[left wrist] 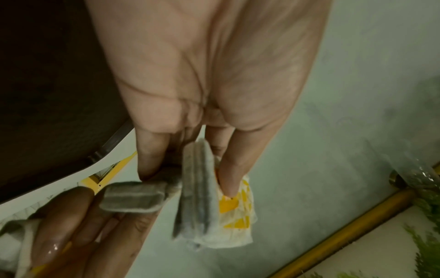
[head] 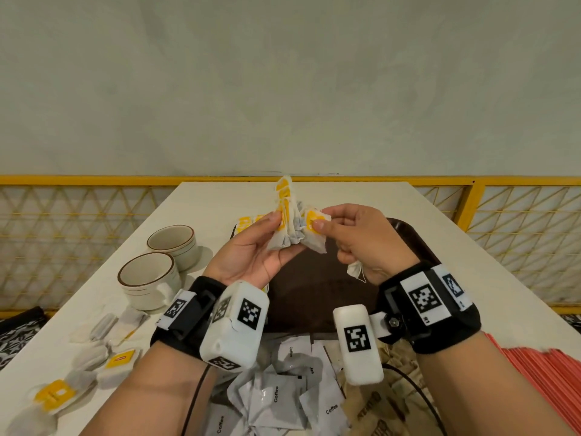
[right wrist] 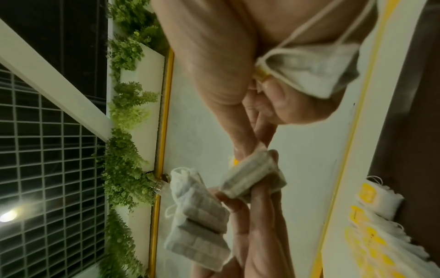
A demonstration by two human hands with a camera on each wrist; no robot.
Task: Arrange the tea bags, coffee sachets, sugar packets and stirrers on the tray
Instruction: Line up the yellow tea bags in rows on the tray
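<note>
Mid-frame in the head view: left hand (head: 251,247) gripping a fanned bundle of tea bags (head: 287,220), right hand (head: 355,243) pinching a single tea bag (head: 314,228) beside it, above the brown tray (head: 405,234). Only in the right wrist view: another bag (right wrist: 316,73) tucked under curled fingers. Lower frame crowded with coffee sachets (head: 276,394); cups (head: 151,278) at left.

— What's behind the white surface (head: 361,196)?

— A plain pale grey-green wall (head: 283,89), and below it a yellow-framed lattice railing (head: 518,221) running across.

— Anything higher up?

— Green fern-like foliage (right wrist: 123,169) along a brass-coloured rail (right wrist: 164,112), beside a dark gridded window (right wrist: 47,169) with a white beam (right wrist: 54,75) and a small lamp glow (right wrist: 8,216).
</note>
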